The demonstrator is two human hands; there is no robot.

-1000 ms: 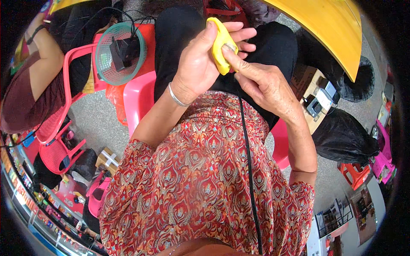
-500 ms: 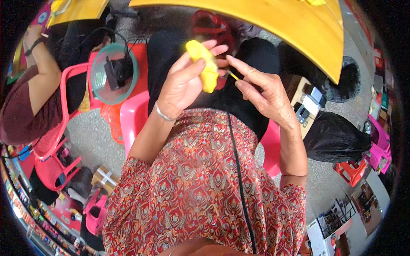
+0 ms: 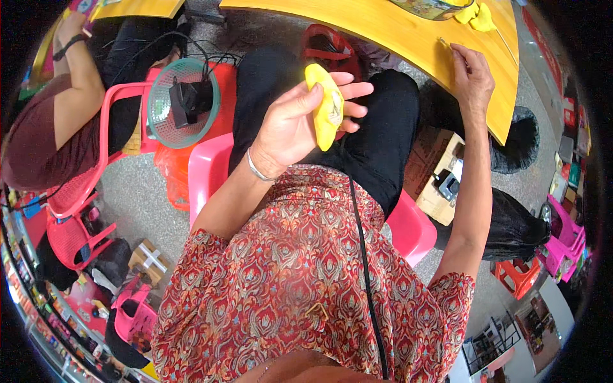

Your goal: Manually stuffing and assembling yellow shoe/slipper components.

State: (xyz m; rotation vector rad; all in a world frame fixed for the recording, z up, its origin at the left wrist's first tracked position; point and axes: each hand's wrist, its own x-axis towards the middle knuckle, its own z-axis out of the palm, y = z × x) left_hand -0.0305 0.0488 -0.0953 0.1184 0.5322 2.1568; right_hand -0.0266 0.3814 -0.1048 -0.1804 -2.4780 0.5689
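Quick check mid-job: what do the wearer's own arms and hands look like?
The left hand and right hand are both ungloved. A plain silver-coloured bangle circles the left wrist; none shows on the right. The sleeves end near the elbows, red with an ornate cream-and-orange pattern. A black cable runs down the torso.

Yellow table, far right: patterned round container, yellow pieces just right, thin stick nearer. Grey floor: orange stool, right.
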